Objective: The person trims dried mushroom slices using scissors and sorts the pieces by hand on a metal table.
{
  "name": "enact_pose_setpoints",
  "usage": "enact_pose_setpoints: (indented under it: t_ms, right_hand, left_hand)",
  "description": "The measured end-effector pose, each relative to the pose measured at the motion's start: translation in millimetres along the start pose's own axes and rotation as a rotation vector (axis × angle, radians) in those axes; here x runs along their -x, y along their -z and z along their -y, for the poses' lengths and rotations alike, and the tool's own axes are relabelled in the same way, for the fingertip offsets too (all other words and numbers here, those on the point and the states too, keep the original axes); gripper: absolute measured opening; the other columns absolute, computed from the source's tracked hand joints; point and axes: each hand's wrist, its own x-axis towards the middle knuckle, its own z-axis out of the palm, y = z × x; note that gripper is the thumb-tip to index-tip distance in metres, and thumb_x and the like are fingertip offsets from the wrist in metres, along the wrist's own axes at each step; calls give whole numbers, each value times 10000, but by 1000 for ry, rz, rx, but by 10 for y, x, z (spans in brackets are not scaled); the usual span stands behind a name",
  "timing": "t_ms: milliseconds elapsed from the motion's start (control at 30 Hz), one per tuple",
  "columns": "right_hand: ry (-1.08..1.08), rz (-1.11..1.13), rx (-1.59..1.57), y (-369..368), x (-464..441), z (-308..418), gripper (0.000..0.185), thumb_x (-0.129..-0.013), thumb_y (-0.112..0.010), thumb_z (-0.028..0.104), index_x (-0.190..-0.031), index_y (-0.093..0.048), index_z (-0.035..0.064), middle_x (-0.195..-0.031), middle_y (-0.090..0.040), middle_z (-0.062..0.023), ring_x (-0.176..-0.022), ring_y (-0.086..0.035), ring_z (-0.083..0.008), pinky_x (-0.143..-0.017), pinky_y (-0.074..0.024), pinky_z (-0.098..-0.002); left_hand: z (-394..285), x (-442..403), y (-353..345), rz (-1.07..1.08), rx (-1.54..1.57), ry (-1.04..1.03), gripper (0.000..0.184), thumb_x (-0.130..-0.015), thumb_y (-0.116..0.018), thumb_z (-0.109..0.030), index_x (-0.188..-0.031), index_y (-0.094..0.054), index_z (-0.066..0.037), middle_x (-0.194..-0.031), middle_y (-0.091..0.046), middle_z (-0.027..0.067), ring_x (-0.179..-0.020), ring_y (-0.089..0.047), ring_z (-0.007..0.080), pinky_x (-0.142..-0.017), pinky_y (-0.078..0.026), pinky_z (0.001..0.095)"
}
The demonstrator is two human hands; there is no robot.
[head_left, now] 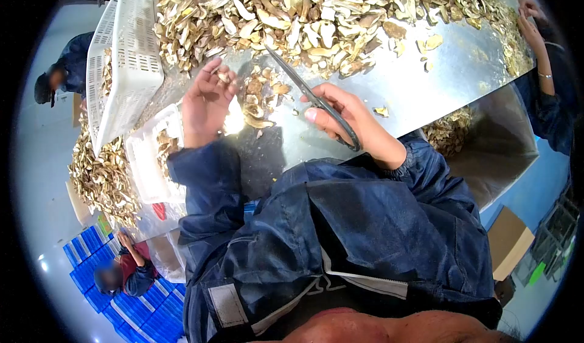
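Observation:
My right hand [350, 115] is closed around the dark handles of a pair of scissors [289, 72], whose blades point up and left toward the pile. My left hand [207, 102] is raised over the metal table, palm up with fingers curled, and a small pale mushroom slice [224, 77] shows at its fingertips. Between both hands lie several loose dried mushroom slices [258, 122] and crumbs. Beyond them spreads a large heap of dried mushroom slices [292, 20].
A white slotted basket [137, 57] stands tilted at the left, near a white plastic tray [143, 166]. More slices [100, 178] lie farther left. An open bag-lined bin [502, 136] holds slices below the table edge [438, 108]. Co-workers' hands [532, 26] are at the far right; others sit left.

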Motion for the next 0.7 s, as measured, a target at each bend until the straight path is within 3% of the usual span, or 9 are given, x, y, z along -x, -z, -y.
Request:
enact_pose_setpoints:
  t_ms: [100, 133, 167, 267, 400, 500, 633, 667, 700]
  right_hand:
    - [12, -18, 10, -23, -5, -3, 329, -969, -715, 295, -1165, -618, 50, -666, -502, 41, -557, -428, -39, -499, -329, -235]
    - [15, -14, 8, -32, -5, -9, 330, -969, -715, 294, -1170, -621, 50, -666, -499, 41, -555, -426, -40, -500, -328, -234]
    - [20, -16, 4, -38, -1, -17, 331, -969, -715, 293, -1174, -623, 51, -666, -497, 41, -554, -424, -40, -501, -327, -232]
    - [2, -17, -22, -22, 10, 13, 337, -968, -716, 293, -1185, -627, 51, -668, -492, 47, -556, -424, -40, -504, -323, -227]
    - [9, -7, 1, 26, 10, -1, 343, -962, -725, 296, -1189, -629, 58, -673, -490, 59, -569, -422, -36, -513, -318, -223]
    - [-22, 11, -18, 25, 14, 23, 344, -960, -728, 298, -1185, -627, 59, -671, -487, 60, -572, -421, -36, -517, -319, -224]
    - [-36, 34, -22, 37, -2, 39, 349, -960, -728, 301, -1186, -626, 56, -671, -488, 59, -573, -423, -39, -519, -323, -228]
    - [-38, 35, -28, 41, -3, 41, 352, -960, -728, 302, -1188, -625, 55, -670, -491, 58, -571, -428, -40, -518, -325, -228]
    - [-38, 35, -35, 38, -4, 43, 354, -959, -728, 303, -1189, -624, 53, -670, -494, 57, -570, -433, -40, -517, -328, -229]
  left_hand:
    - [-66, -297, 43, -101, -170, -86, 247, -916, -592, -74, -1159, -593, -31, -988, -614, 50, -910, -603, 166, -766, -496, 305]
    - [-49, -388, -86, -228, -379, -140, 176, -940, -616, -92, -1099, -632, -18, -923, -598, 30, -837, -588, 137, -684, -509, 305]
    - [1, -503, -48, -195, -569, -187, 153, -932, -661, -102, -1065, -678, -28, -862, -623, 18, -731, -583, 114, -592, -472, 278]
    - [166, -715, -113, -161, -1389, -475, 206, -889, -729, -173, -1011, -703, -9, -716, -636, 35, -602, -550, 132, -566, -443, 295]
    - [184, -562, -124, -131, -1625, -430, 261, -887, -735, -235, -939, -684, 16, -674, -604, 82, -593, -568, 173, -576, -458, 326]
    - [134, -324, -155, -156, -1392, -273, 281, -937, -694, -243, -877, -676, 31, -673, -613, 51, -628, -578, 144, -572, -450, 302]
    - [-24, -127, -151, -148, -694, 137, 247, -1023, -601, -243, -980, -629, -1, -807, -620, 24, -629, -519, 93, -531, -418, 263]
    - [27, -66, -205, -211, -556, 120, 256, -1060, -544, -266, -1075, -612, -20, -789, -592, 34, -577, -451, 68, -475, -331, 203]
    - [22, -45, -178, -161, -482, 146, 227, -1055, -546, -245, -1068, -597, -24, -817, -598, 42, -603, -460, 75, -510, -355, 216]
